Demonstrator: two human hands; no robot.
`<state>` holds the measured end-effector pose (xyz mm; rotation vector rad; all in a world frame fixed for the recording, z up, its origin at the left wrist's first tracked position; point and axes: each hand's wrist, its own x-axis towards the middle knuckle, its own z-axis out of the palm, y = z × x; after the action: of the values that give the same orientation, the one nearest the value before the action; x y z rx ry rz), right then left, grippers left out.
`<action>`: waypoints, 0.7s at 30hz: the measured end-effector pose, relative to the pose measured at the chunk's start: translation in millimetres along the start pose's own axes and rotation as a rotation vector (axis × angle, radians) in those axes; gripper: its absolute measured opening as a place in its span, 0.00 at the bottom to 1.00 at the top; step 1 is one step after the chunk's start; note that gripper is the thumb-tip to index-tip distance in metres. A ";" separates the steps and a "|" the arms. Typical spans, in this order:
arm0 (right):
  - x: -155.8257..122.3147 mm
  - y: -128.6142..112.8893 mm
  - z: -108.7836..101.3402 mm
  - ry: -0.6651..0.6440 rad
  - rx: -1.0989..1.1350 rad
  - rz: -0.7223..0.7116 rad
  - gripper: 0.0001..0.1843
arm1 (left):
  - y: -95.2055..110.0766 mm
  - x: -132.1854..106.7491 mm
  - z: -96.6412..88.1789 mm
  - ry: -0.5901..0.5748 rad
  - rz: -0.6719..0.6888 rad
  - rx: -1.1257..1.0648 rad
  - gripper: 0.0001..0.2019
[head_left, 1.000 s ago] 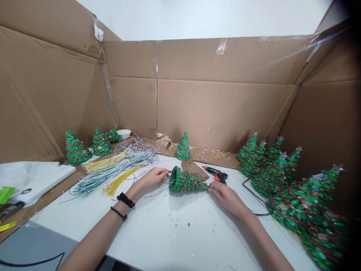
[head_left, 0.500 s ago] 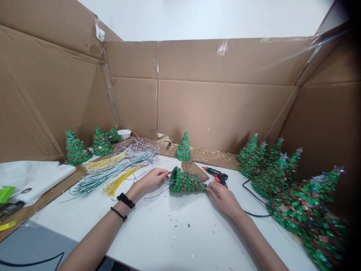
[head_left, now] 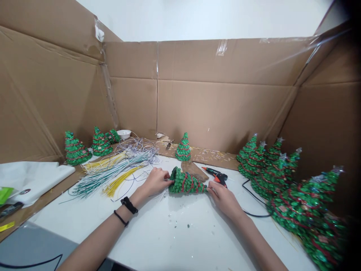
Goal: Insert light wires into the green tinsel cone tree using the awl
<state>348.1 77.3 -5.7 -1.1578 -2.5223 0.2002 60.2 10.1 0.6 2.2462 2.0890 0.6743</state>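
A small green Christmas tree (head_left: 186, 182) with red garland lies on its side on the white table, its open base facing left. My left hand (head_left: 158, 180) is closed at that base, its fingertips pinching thin wires at the opening. Below the hand a few pale wire ends show; what is inside the base is hidden. Around the narrow top, my right hand (head_left: 221, 194) has its thumb and fingers closed. Just behind the tree lie a brown flat piece (head_left: 194, 170) and a black and orange glue gun (head_left: 216, 175).
Bundles of white, green and yellow wires (head_left: 118, 171) lie to the left. Decorated trees with star tops (head_left: 282, 173) crowd the right side. Another tree (head_left: 183, 147) stands at the back, more (head_left: 75, 148) at the left. Cardboard walls (head_left: 197, 101) surround the table; a black cord (head_left: 255, 194) runs at right.
My left hand has moved right, closer against the tree's open base, and the wires between them are now mostly covered. My right hand stays at the tip.
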 end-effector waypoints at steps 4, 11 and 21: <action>0.0 -1.7 -0.7 -0.006 -0.018 0.018 0.13 | 1.5 0.4 -1.2 0.025 0.066 0.060 0.12; -0.4 -4.4 -2.6 -0.018 -0.008 0.041 0.13 | 2.0 1.2 -8.1 0.070 0.167 0.092 0.10; 1.5 10.4 -7.6 -0.049 0.266 0.098 0.14 | 16.9 -7.2 -16.9 -0.069 0.105 0.008 0.12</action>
<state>357.4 85.1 -1.2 -1.1797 -2.3902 0.5774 70.9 -3.6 18.6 2.3617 1.9586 0.5848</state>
